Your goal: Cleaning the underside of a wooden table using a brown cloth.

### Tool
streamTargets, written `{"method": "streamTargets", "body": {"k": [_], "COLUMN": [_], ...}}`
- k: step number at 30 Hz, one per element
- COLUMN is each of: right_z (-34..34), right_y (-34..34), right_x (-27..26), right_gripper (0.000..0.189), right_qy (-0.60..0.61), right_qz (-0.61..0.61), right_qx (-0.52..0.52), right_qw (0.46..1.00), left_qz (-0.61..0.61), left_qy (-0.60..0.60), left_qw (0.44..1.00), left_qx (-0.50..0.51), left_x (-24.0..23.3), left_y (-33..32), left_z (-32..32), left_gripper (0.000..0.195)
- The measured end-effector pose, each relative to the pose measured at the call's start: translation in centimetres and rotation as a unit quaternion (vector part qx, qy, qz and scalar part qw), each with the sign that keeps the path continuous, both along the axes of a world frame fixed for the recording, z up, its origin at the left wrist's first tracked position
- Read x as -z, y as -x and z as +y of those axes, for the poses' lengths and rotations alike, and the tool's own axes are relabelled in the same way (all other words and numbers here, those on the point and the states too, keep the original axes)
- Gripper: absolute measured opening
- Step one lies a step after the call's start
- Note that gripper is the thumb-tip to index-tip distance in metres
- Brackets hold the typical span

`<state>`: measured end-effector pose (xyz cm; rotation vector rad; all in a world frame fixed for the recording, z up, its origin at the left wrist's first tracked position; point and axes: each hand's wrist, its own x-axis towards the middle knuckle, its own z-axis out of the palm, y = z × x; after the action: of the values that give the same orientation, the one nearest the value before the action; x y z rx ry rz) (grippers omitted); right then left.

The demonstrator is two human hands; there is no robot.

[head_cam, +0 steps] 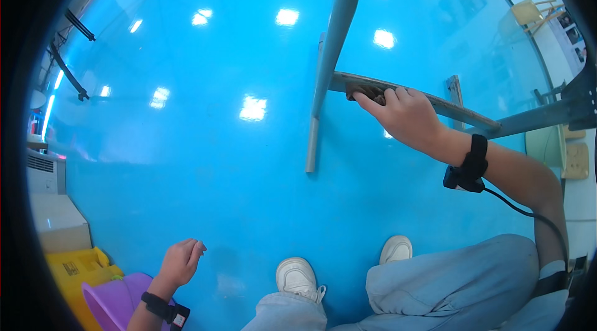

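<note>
My right hand [408,114] grips a brown, wet-looking cloth [358,91] and presses it to a grey metal crossbar [459,110]. Brownish marks show along the bar's upper face. This crossbar joins a slanting tubular leg [336,27] to another grey beam [536,116] on the right; they look like parts of a table frame. Down at the lower left, my left hand [181,261] hangs over the blue floor with its fingers curled together, and nothing shows in it. A purple plastic bucket [116,300] stands beside that wrist.
Left of the bucket are a yellow plastic container [74,268] and a pale box [63,223]. Foot bars of the frame [311,144] rest on the glossy floor [205,153]. Black stand legs [70,72] reach in at the upper left. A wooden chair [529,12] stands far right.
</note>
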<state>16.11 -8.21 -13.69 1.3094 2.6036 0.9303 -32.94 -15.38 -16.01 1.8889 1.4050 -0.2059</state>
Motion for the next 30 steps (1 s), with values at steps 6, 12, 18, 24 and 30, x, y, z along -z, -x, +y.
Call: {"method": "streamTargets", "body": {"k": [6, 12, 18, 24, 30], "right_z": [-0.4, -0.2, -0.2, -0.4, 0.0], "right_y": [0.0, 0.0, -0.2, 0.1, 0.5], "right_x": [0.5, 0.2, 0.3, 0.2, 0.0], "right_gripper": [0.035, 0.035, 0.035, 0.036, 0.034], "right_qy": [0.012, 0.014, 0.002, 0.010, 0.000], "right_qz": [-0.022, 0.012, 0.017, 0.011, 0.016], "right_qx": [0.009, 0.005, 0.002, 0.009, -0.001], "right_qw": [1.000, 1.000, 1.000, 1.000, 1.000], "left_qz": [-0.006, -0.006, -0.009, -0.002, -0.016], "left_qy": [-0.006, -0.010, -0.007, 0.014, 0.022], "left_qw": [1.000, 1.000, 1.000, 1.000, 1.000], "left_qx": [0.004, 0.018, 0.011, -0.018, 0.001], "left_x": [0.0, -0.1, -0.1, -0.6, -0.4], "left_y": [-0.3, -0.4, -0.7, -1.7, -1.5], "left_z": [-0.1, 0.0, -0.1, 0.0, 0.0], "left_gripper": [0.033, 0.033, 0.033, 0.032, 0.032]}}
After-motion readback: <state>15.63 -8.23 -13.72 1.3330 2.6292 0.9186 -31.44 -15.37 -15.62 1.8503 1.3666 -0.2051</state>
